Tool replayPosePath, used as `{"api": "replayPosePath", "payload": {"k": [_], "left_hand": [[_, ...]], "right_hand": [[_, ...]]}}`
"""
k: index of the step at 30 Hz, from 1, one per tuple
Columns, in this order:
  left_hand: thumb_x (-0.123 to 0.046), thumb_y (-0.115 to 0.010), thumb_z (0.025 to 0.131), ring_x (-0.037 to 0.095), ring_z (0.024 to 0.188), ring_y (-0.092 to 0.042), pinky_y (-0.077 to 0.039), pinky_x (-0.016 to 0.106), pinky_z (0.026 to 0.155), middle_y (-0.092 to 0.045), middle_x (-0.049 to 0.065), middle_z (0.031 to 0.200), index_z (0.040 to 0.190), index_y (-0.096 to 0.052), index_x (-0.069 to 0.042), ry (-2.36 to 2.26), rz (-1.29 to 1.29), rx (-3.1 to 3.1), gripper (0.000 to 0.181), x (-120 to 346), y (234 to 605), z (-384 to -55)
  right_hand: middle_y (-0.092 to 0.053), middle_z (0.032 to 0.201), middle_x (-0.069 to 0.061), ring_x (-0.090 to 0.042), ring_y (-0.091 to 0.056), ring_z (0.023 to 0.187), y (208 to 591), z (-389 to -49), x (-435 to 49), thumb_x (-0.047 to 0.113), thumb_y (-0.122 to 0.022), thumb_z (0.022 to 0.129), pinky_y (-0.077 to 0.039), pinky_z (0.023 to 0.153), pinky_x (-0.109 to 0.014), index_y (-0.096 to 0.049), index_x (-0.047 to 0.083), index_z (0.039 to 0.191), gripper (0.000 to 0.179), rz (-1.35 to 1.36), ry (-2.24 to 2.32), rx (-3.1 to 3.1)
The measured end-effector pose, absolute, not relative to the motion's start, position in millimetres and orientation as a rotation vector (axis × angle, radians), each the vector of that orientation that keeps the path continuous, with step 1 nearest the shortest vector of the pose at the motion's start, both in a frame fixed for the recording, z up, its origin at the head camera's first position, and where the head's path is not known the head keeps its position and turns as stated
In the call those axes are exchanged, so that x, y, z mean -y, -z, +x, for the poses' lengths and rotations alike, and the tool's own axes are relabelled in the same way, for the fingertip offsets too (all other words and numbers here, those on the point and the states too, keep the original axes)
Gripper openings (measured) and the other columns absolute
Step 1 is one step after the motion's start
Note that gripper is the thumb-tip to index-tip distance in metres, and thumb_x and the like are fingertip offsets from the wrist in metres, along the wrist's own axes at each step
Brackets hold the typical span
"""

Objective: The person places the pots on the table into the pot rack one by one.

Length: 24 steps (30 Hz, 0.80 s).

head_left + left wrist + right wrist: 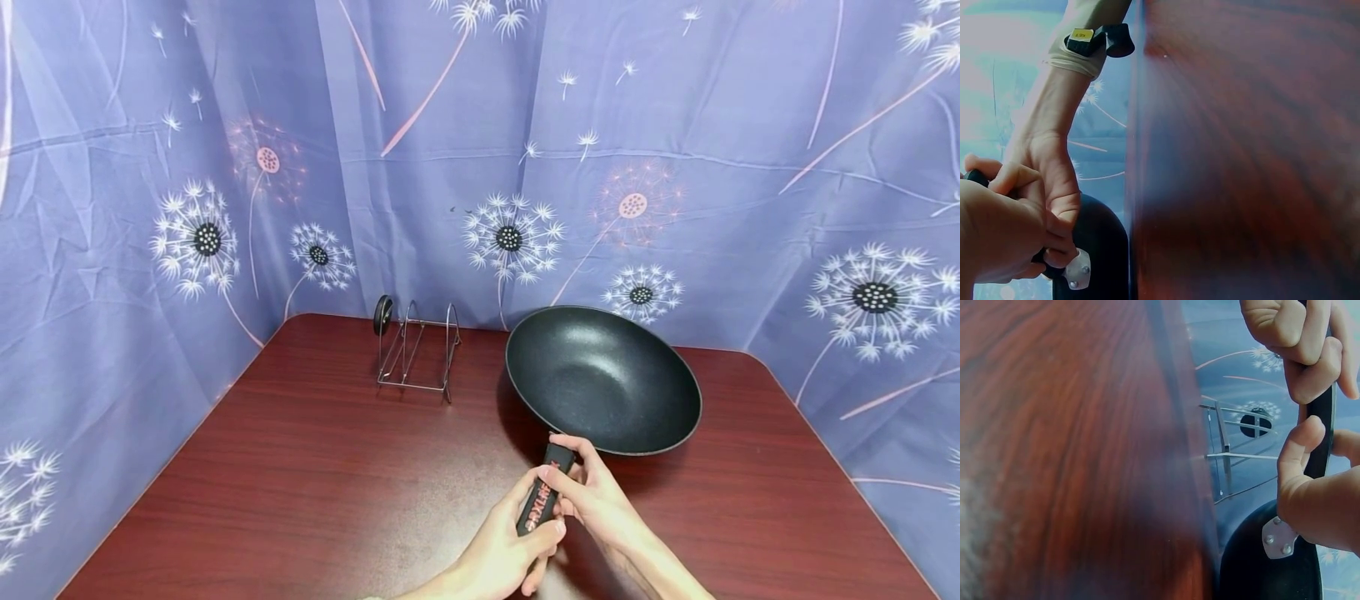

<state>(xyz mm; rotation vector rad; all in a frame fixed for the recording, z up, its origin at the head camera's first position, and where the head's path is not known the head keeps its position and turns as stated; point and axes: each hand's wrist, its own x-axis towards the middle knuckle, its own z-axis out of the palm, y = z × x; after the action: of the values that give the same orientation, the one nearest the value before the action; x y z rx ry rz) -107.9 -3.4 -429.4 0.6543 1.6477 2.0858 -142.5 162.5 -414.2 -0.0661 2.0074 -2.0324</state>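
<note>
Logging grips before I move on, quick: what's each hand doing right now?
Left hand: closed, holding the black handle near its free end.
Right hand: closed, holding the same handle nearer the wok.

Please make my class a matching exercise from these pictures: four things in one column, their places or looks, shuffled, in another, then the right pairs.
Column 1
1. wok
2. rack
3. handle
4. curtain

Column 2
A. printed with dandelions
B. held by left hand and right hand
C. black, with a wide round rim
D. bare metal wire, on the table

Pairs: 1-C, 2-D, 3-B, 4-A
</note>
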Motion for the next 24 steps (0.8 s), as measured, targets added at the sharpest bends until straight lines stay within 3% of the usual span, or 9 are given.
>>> {"api": "replayPosePath", "payload": {"k": [5, 13, 18, 24], "left_hand": [[-0.005, -0.051, 0.100, 0.003, 0.035, -0.041, -0.032, 0.021, 0.033, -0.051, 0.002, 0.083, 0.149, -0.031, -0.013, -2.097, 0.695, -1.648, 0.053, 3, 429, -109], [-0.006, -0.050, 0.101, 0.003, 0.038, -0.039, -0.033, 0.017, 0.035, -0.051, 0.005, 0.106, 0.156, -0.025, -0.017, -2.171, 0.657, -1.590, 0.061, 6, 424, -107], [-0.006, -0.049, 0.103, 0.002, 0.040, -0.039, -0.034, 0.018, 0.037, -0.049, 0.005, 0.105, 0.157, -0.024, -0.023, -2.195, 0.653, -1.573, 0.062, 6, 421, -106], [-0.009, -0.048, 0.103, 0.002, 0.040, -0.040, -0.030, 0.032, 0.033, -0.046, 0.006, 0.108, 0.157, -0.023, -0.026, -2.180, 0.707, -1.646, 0.062, 5, 416, -108]], "right_hand": [[-0.057, 0.099, -0.011, -0.013, -0.063, 0.075, 410, -143, -162, 0.016, -0.065, 0.096, -0.053, 0.068, -0.023, -0.028, 0.007, 0.145, 0.062, -0.119, 2.023, -2.043], [-0.057, 0.098, -0.013, -0.013, -0.062, 0.077, 404, -139, -154, 0.017, -0.060, 0.099, -0.054, 0.063, -0.024, -0.032, 0.012, 0.145, 0.054, -0.224, 1.964, -2.227], [-0.063, 0.099, -0.012, -0.014, -0.065, 0.076, 399, -134, -147, 0.014, -0.061, 0.098, -0.056, 0.065, -0.025, -0.031, 0.011, 0.144, 0.055, -0.144, 2.071, -2.241], [-0.064, 0.102, -0.010, -0.011, -0.066, 0.074, 391, -135, -143, 0.008, -0.061, 0.097, -0.056, 0.063, -0.025, -0.027, 0.009, 0.143, 0.057, -0.075, 2.206, -2.169]]}}
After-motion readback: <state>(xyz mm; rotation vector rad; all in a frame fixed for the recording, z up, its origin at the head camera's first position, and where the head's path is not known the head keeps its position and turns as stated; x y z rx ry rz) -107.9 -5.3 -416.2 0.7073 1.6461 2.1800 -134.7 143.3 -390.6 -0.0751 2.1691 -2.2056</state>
